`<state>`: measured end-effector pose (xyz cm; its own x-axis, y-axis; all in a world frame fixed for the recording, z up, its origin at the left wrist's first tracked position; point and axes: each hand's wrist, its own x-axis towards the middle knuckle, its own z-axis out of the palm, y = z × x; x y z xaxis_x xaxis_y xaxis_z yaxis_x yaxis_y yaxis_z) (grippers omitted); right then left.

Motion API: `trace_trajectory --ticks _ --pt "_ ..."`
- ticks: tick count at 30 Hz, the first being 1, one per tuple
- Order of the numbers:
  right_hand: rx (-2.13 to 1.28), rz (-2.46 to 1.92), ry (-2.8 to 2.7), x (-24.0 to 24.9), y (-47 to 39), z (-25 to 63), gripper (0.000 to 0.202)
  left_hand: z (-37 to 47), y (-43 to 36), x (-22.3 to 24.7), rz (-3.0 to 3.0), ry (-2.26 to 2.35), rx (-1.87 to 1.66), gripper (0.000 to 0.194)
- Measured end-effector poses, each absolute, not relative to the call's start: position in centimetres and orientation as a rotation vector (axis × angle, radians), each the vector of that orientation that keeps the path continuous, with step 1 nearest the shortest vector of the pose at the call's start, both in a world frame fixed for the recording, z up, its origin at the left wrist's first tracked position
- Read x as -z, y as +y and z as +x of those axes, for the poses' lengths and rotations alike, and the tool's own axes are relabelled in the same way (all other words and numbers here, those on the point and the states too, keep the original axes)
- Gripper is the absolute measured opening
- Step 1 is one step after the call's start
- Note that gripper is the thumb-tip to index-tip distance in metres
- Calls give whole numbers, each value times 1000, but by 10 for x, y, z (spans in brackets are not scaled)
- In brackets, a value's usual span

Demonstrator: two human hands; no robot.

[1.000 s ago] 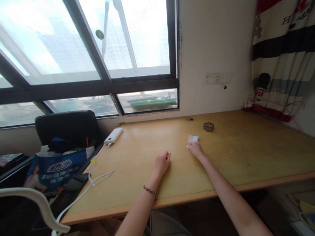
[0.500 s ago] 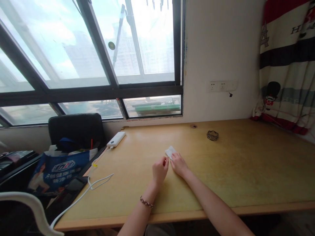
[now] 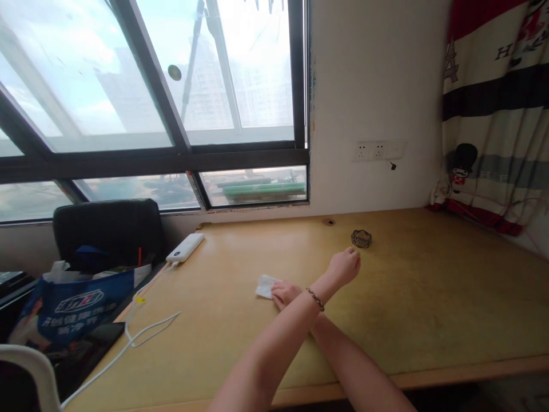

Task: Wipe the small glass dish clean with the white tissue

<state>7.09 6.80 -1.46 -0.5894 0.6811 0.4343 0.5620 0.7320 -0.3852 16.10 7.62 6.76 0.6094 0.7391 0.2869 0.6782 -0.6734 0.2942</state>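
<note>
Bags and clutter fill a blue tote (image 3: 72, 312) at nine o'clock, beside a black chair (image 3: 107, 229). A white cable (image 3: 128, 343) runs up the wooden desk (image 3: 429, 297) to a white power bank (image 3: 185, 247) at eleven o'clock. Near centre, the right hand (image 3: 283, 294) lies flat, fingers pressing a small white cloth (image 3: 266, 286) against the desk. The left hand (image 3: 344, 266), wearing a bracelet (image 3: 315, 298), crosses over the right forearm toward one o'clock; it looks loosely curled and seems to hold nothing, though its palm is hidden. Just beyond it sits a small dark ring-shaped object (image 3: 361, 238).
</note>
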Motion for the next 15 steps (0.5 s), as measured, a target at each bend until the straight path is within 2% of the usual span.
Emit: trace_trajectory --ticks 5,11,15 --pt "-361 -974 -2385 16 64 70 18 203 105 -53 2830 1101 -443 31" --pt "-380 -1019 -2365 8 61 71 14 222 132 -25 2833 1149 -353 53" --pt "-364 -1028 -2374 5 61 70 13 231 148 -20 2793 1102 -339 57"
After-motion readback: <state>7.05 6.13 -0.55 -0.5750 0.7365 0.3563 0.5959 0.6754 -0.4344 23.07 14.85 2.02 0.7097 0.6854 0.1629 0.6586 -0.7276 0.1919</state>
